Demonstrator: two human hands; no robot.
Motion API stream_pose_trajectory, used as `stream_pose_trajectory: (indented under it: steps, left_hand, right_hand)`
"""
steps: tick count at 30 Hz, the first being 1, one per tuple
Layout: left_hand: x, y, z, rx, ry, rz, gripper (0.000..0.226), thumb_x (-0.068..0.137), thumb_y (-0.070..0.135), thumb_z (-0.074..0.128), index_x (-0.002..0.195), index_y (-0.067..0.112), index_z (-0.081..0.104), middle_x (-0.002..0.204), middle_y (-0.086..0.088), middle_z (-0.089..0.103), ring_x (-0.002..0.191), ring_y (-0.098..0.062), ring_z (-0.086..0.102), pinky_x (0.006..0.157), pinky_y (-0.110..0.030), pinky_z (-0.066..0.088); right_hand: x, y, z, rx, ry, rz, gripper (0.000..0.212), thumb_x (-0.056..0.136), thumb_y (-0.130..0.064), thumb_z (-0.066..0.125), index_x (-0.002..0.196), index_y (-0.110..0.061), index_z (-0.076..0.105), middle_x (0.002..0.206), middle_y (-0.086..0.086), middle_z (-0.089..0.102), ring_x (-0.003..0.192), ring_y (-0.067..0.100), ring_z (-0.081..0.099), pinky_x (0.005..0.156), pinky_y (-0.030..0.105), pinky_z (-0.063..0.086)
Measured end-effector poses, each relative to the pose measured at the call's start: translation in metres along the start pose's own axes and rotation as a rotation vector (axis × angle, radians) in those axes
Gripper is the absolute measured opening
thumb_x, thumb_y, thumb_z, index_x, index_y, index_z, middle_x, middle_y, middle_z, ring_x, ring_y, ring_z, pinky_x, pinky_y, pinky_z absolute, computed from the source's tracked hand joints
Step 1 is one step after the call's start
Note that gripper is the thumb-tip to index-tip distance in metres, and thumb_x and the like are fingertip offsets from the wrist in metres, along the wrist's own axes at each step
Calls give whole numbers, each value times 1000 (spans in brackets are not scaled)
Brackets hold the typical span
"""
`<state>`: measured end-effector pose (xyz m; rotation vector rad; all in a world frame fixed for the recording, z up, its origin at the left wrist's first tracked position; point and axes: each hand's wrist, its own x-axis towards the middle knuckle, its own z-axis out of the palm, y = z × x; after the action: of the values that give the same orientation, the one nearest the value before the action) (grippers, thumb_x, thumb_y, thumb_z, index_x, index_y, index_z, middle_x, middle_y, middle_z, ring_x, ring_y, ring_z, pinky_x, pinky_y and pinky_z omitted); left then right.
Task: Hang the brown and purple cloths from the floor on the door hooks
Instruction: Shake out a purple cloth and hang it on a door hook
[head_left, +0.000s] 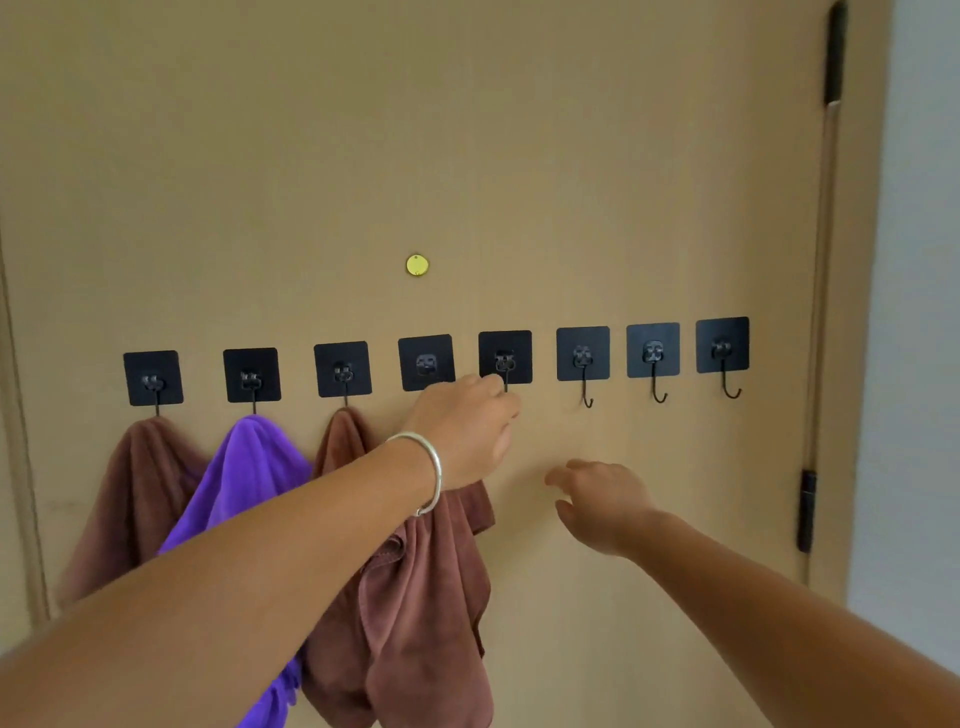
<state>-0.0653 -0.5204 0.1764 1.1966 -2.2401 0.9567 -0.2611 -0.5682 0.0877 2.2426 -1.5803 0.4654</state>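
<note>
A row of several black adhesive hooks runs across the tan door (467, 156). A brown cloth (130, 499) hangs from the leftmost hook (153, 378), a purple cloth (244, 478) from the second hook (252, 375), another brown cloth (340, 441) from the third hook (343, 370). My left hand (467, 426), with a silver bangle on the wrist, grips the top of a further brown cloth (431, 597) right at the fifth hook (505, 358); the hook's tip is hidden behind my fingers. My right hand (602, 499) hovers below the sixth hook, fingers relaxed, holding nothing.
Three bare hooks (653, 358) stand to the right of my hands. A small yellow disc (417, 265) sits on the door above the row. The door's right edge carries a black hinge (806, 509), with a pale wall (914, 312) beyond.
</note>
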Motion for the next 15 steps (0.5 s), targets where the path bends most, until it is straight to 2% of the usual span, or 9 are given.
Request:
stream_pose_trajectory:
  steps: [4, 7, 12, 15]
  left_hand:
    - [24, 33, 26, -85, 19, 138, 25, 95, 28, 40, 111, 22, 58, 102, 3, 55, 91, -18, 52, 71, -33, 45]
    - [46, 57, 41, -132, 14, 246, 26, 96, 30, 40, 111, 21, 58, 105, 2, 56, 94, -20, 53, 77, -35, 46]
    - [74, 107, 59, -306, -96, 327, 38, 95, 45, 45, 121, 19, 51, 117, -3, 53, 108, -24, 50, 84, -38, 42]
    - [84, 131, 69, -403, -111, 401, 46, 93, 49, 46, 128, 19, 45, 124, -4, 51, 113, -25, 48, 90, -39, 41]
  right_hand:
    - [-27, 46, -9, -61, -15, 133, 38, 95, -36, 41, 132, -33, 48, 123, -6, 58, 107, 21, 58, 85, 32, 43]
    - [-53, 76, -19, -118, -14, 260, 38, 94, -36, 41, 132, -33, 47, 120, -6, 60, 103, 20, 59, 83, 34, 47]
    - [-107, 107, -46, -232, -64, 543, 39, 94, -33, 39, 132, -34, 47, 124, -6, 56, 104, 23, 59, 76, 31, 46]
    - [-135, 109, -69, -291, -39, 681, 38, 94, -33, 40, 132, -33, 47, 127, -5, 53, 106, 24, 58, 85, 33, 48]
